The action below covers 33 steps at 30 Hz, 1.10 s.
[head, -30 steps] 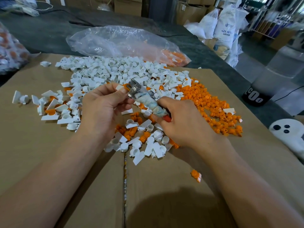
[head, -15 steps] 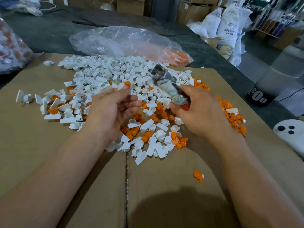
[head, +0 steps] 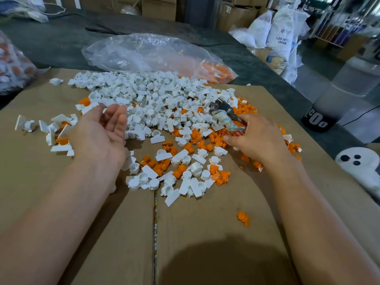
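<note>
**White and orange on brown**

White pieces [head: 144, 95] fill the far heap. Orange pieces [head: 218, 137] speckle its near and right edges, on plain brown cardboard [head: 205, 233]. The tool [head: 223, 115] is grey metal, pale mottled wrap, red handle. Far right, white sacks [head: 284, 27] carry blue print.

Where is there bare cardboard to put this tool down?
Bare cardboard lies nearest you, both sides of the seam, apart from one stray orange piece. Crowded: white pieces beyond the left hand, orange pieces around the right hand holding the tool.

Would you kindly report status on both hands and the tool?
Left hand open beside white pieces. Right hand grips tool above orange pieces. Loose pieces between hands.
</note>
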Each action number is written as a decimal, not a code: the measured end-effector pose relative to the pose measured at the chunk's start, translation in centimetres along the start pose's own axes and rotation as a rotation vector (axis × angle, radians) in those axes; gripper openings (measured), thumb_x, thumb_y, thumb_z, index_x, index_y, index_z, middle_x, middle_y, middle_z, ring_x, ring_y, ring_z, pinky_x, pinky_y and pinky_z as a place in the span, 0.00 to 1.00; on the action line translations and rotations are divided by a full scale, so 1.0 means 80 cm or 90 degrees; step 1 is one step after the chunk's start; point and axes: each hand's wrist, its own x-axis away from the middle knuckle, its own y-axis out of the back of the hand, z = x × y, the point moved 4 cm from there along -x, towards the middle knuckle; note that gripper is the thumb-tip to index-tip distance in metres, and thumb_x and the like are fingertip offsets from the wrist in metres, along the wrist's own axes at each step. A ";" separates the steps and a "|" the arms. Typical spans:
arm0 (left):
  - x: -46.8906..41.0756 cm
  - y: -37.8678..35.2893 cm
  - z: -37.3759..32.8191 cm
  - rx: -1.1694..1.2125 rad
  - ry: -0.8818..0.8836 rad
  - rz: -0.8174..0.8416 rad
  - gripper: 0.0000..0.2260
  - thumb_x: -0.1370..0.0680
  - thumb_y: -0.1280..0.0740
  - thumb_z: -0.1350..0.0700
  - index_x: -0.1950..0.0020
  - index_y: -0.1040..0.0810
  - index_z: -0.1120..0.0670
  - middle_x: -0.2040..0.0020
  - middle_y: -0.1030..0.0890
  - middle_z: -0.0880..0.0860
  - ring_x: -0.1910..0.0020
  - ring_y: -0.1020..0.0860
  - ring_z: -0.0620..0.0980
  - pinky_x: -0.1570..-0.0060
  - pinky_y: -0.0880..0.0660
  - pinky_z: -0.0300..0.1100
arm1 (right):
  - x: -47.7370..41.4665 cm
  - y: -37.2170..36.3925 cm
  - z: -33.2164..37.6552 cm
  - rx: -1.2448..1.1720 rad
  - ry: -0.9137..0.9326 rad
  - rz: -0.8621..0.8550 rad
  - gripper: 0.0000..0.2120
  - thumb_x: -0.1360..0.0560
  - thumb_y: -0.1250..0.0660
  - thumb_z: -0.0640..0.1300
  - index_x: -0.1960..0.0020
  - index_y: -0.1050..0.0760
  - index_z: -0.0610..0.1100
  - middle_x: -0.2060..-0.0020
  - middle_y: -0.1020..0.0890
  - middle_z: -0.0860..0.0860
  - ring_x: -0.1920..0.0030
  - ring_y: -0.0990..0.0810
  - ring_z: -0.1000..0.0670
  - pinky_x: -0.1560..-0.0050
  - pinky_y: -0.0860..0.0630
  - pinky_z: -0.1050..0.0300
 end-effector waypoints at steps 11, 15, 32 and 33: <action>0.001 0.003 -0.005 0.065 0.005 -0.027 0.05 0.19 0.42 0.59 0.52 0.28 0.58 0.74 0.19 0.51 0.71 0.18 0.45 0.73 0.27 0.31 | -0.003 -0.007 -0.005 0.020 -0.021 0.050 0.32 0.31 0.31 0.60 0.33 0.32 0.45 0.38 0.27 0.46 0.39 0.29 0.45 0.48 0.32 0.53; 0.000 0.000 -0.001 -0.015 -0.001 -0.001 0.04 0.20 0.41 0.60 0.49 0.28 0.58 0.71 0.19 0.52 0.71 0.19 0.45 0.73 0.27 0.32 | -0.003 -0.009 -0.007 0.039 -0.023 0.065 0.33 0.32 0.32 0.62 0.33 0.32 0.45 0.38 0.27 0.45 0.38 0.30 0.44 0.48 0.33 0.53; 0.012 -0.016 0.039 -1.233 -0.563 0.351 0.14 0.23 0.36 0.60 0.37 0.24 0.55 0.37 0.28 0.54 0.37 0.33 0.57 0.47 0.33 0.46 | -0.005 -0.015 -0.008 0.065 -0.033 0.107 0.35 0.33 0.36 0.68 0.36 0.31 0.44 0.40 0.29 0.43 0.38 0.33 0.42 0.47 0.34 0.51; 0.014 -0.016 0.037 -1.229 -0.569 0.348 0.13 0.23 0.35 0.59 0.39 0.24 0.55 0.38 0.27 0.54 0.38 0.32 0.56 0.48 0.32 0.46 | -0.005 -0.016 -0.008 0.071 -0.033 0.112 0.36 0.33 0.36 0.68 0.35 0.32 0.44 0.39 0.30 0.43 0.38 0.33 0.42 0.46 0.34 0.51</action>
